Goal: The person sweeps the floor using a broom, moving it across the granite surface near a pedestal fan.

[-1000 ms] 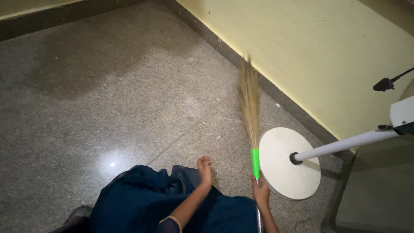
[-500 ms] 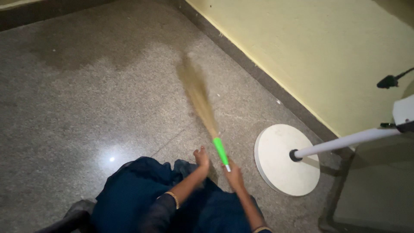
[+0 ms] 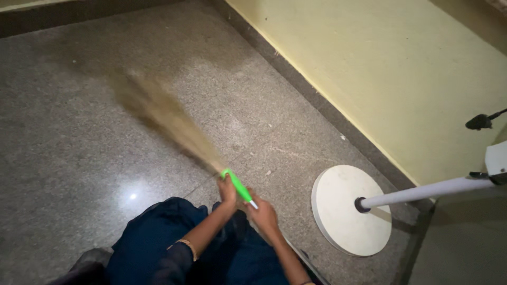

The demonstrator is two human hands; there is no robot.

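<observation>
Gripping the broom (image 3: 236, 184) at its green collar near frame centre, the right hand (image 3: 262, 215) is closed around the handle; the left hand (image 3: 227, 191) touches the collar, fingers curled, bristles blurred toward upper left.

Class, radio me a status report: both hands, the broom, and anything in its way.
Right hand gripping broom at its handle; left hand against the green collar, grip unclear. Bristles blurred, low over grey floor. White round stand base right of hands, apart from broom.
</observation>
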